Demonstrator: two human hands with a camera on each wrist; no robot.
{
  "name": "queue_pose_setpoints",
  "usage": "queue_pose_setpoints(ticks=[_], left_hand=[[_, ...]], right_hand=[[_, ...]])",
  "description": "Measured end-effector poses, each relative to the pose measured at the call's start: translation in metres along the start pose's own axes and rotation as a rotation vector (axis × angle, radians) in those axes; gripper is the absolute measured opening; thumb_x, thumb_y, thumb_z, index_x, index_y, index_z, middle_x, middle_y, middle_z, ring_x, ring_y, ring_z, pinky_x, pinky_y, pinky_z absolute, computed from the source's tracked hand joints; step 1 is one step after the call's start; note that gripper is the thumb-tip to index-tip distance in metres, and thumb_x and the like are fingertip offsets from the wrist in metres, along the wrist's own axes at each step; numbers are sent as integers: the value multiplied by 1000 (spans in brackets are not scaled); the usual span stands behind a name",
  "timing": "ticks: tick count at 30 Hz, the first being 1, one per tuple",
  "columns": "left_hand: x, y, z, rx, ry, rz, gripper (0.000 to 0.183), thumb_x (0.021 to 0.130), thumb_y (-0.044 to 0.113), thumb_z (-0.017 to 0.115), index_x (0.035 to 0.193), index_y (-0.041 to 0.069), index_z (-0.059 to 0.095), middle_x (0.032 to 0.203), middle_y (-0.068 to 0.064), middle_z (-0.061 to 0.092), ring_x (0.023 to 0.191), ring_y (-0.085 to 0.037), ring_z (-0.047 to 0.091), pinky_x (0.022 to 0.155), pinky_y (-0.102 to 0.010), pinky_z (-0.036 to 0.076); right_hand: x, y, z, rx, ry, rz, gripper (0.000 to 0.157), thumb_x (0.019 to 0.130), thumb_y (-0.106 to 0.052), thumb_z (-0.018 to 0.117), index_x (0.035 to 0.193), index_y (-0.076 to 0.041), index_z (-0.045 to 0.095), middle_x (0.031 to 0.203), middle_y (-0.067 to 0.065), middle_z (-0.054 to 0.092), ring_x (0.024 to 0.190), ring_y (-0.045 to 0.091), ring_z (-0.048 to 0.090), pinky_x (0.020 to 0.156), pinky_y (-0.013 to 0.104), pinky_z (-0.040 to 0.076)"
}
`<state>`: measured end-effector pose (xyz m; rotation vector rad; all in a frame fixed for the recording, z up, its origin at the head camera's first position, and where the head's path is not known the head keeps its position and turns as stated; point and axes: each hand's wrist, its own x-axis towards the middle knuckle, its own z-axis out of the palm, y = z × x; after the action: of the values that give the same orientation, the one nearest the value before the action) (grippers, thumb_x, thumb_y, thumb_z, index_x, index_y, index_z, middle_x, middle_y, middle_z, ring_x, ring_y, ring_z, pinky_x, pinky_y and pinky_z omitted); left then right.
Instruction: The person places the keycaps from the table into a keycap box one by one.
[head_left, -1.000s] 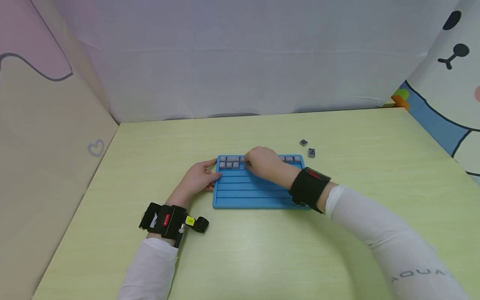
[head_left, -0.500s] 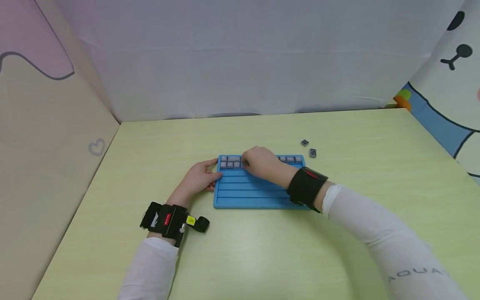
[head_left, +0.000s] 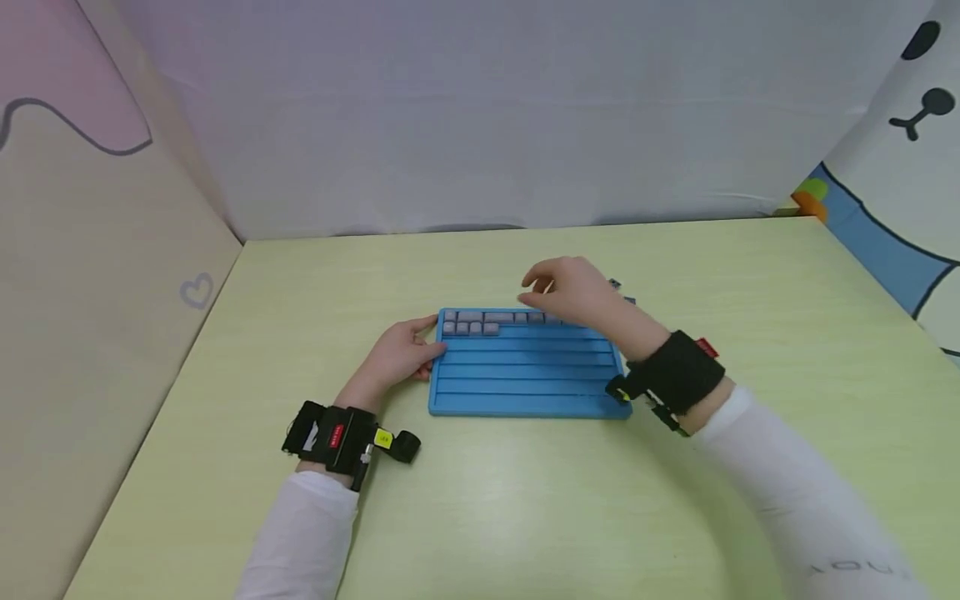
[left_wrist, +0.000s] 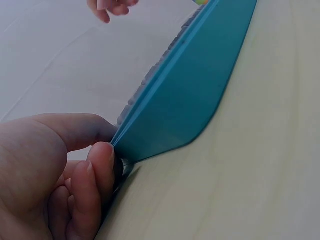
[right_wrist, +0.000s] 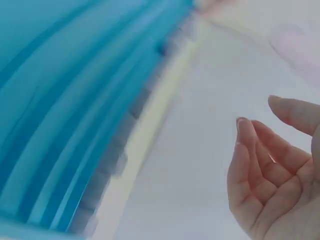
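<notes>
A blue ridged keycap tray (head_left: 525, 375) stands on the table, grey keycaps (head_left: 470, 328) along its top row and at the left of its second row. My left hand (head_left: 397, 354) grips the tray's left edge; in the left wrist view the fingers (left_wrist: 102, 165) pinch its corner, and the tray's side wall (left_wrist: 185, 95) slopes upward. Over the tray's top edge is my right hand (head_left: 573, 287), fingers loosely bent and thumb apart. Nothing lies between those fingers in the right wrist view, where the hand (right_wrist: 280, 185) is beside the keycap row.
Two loose keycaps lie beyond the tray's far right corner, one farther back (head_left: 615, 283), the nearer keycap (head_left: 630, 301) partly behind the right hand. A white cloth (head_left: 487, 117) hangs behind the table (head_left: 480, 508). Patterned panels flank both sides.
My right hand has let go of a keycap in the second row and moved up and right, its fingers loosening. The left hand keeps its grip on the tray.
</notes>
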<state>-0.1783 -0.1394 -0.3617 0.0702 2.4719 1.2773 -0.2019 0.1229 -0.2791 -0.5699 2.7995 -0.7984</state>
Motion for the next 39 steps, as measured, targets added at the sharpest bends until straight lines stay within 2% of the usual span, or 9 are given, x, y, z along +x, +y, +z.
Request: queue_pose_setpoints(ticks=[4, 9, 13, 18, 22, 26, 33, 39], left_hand=[[1, 0, -1, 7, -3, -8, 64, 92, 21, 61, 148, 9, 33, 52, 3, 49, 45, -9, 53, 52, -23, 48], [2, -2, -4, 26, 6, -10, 63, 92, 22, 61, 148, 9, 33, 52, 3, 49, 45, -8, 52, 54, -24, 49], [1, -4, -5, 14, 8, -9, 63, 92, 22, 61, 147, 10, 34, 52, 3, 50, 44, -8, 53, 53, -24, 50], [0, -5, -5, 6, 3, -9, 63, 92, 21, 61, 147, 10, 34, 53, 3, 51, 44, -8, 53, 51, -24, 49], [-2, -4, -7, 6, 6, -8, 62, 92, 19, 61, 147, 8, 34, 54, 2, 53, 45, -8, 53, 50, -23, 49], [-3, -6, -11, 28, 8, -3, 62, 92, 18, 60, 147, 6, 33, 55, 2, 52, 45, -8, 53, 51, -23, 48], [-6, -9, -15, 49, 23, -16, 63, 93, 21, 59, 148, 8, 32, 53, 3, 51, 46, -8, 52, 52, -23, 48], [-7, -9, -16, 29, 3, -23, 62, 94, 19, 58, 148, 6, 31, 57, 1, 52, 48, -8, 54, 52, -22, 49]], right_hand=[[-20, 31, -19, 184, 48, 96, 34, 95, -27, 57, 116, -2, 64, 105, 17, 65, 90, 30, 63, 74, 33, 51], [-37, 65, -23, 332, 43, 216, 40, 96, -33, 54, 116, 2, 58, 107, 22, 63, 92, 32, 61, 75, 29, 52], [-43, 81, -21, 335, -67, 288, 40, 96, -36, 53, 105, 3, 56, 98, 18, 65, 86, 27, 62, 72, 29, 53], [-46, 90, -16, 261, -244, 352, 34, 94, -33, 57, 90, 0, 59, 79, 8, 66, 67, 17, 61, 64, 29, 53], [-46, 91, -12, 226, -357, 364, 32, 94, -30, 58, 89, 2, 63, 70, 4, 64, 58, 12, 60, 60, 27, 52], [-43, 89, -6, 239, -423, 354, 31, 94, -28, 58, 88, 2, 64, 66, 2, 63, 55, 10, 61, 59, 26, 52], [-37, 90, -1, 268, -462, 315, 28, 95, -26, 58, 80, -2, 62, 62, -1, 59, 52, 8, 56, 56, 24, 49], [-38, 93, 1, 290, -468, 307, 29, 95, -27, 57, 79, -3, 61, 63, 0, 58, 52, 9, 55, 56, 24, 49]])
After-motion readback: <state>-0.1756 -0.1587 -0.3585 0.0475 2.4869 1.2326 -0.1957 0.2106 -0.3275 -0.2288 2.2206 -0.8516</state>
